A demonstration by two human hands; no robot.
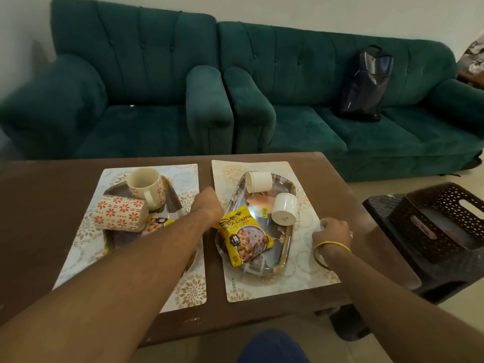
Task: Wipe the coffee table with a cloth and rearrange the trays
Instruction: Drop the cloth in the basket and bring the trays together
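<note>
The left hand is curled into a loose fist in the gap between the two mats, right at the near-left edge of the right tray; can't tell if its grip is actually clamped on the tray rim, fingers are hidden. The right hand sits on the right mat at its right edge, fingers bent down onto it, grip looks closed on the mat edge but honestly hard to say.

That shiny tray carries a yellow snack packet and two white cups lying tipped over. The left tray on the left mat has two flowery mugs, one upright, one on its side, plus another small packet. Both mats lie side by side on the brown tabletop. No cloth visible anywhere. Green sofas behind with a dark bag, a dark plastic basket off to the right.
</note>
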